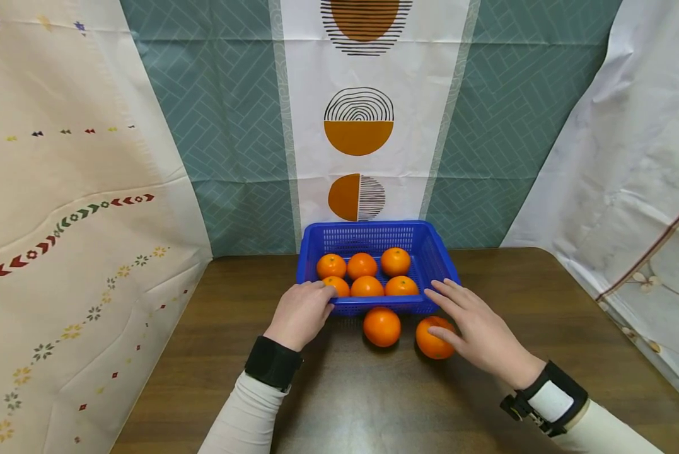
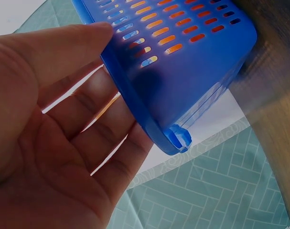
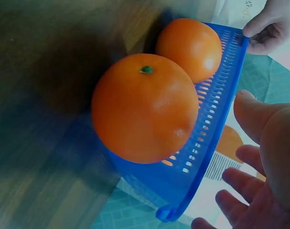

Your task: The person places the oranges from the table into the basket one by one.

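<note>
A blue plastic basket with slotted walls holds several oranges. My left hand pinches its front rim near the left corner, with the thumb outside and the fingers over the inner side, as the left wrist view shows. Two more oranges lie on the table in front of the basket: one orange near the middle, and another orange to its right. Over the right one hovers my right hand, its fingers spread by the basket's front right corner. In the right wrist view that hand holds nothing, and the nearer orange shows a green stem spot.
A brown wooden table lies under everything. Behind the basket hangs a green and white patterned cloth. Pale patterned cloths rise at the left and right sides of the table.
</note>
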`<state>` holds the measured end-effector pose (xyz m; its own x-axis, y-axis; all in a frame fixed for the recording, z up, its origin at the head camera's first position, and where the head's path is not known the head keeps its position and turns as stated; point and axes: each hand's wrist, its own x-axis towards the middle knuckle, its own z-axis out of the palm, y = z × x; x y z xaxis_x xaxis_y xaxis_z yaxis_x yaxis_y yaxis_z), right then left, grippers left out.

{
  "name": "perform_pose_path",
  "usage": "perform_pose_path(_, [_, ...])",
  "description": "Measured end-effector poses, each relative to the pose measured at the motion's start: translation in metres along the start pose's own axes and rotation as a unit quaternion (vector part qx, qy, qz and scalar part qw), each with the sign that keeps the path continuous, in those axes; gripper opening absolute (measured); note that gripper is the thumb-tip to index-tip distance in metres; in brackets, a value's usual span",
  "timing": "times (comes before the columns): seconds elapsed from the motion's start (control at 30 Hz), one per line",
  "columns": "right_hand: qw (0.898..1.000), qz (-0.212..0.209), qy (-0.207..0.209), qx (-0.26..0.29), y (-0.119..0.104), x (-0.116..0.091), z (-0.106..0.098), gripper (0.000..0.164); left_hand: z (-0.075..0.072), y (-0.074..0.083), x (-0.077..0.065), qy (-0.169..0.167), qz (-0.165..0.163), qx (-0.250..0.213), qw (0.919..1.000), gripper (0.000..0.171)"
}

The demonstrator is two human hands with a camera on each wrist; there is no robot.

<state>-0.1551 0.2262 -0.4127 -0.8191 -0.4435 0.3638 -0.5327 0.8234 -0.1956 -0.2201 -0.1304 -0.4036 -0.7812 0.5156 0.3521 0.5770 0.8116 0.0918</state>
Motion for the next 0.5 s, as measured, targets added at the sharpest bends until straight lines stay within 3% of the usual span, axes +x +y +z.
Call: perform_pose_path(0.5, [1.0,-0.006,-0.003,0.004,-0.002,-0.018,0.009,0.072,-0.001,0.001,0.0,-0.001,-0.001,0.002,1.0,0.017])
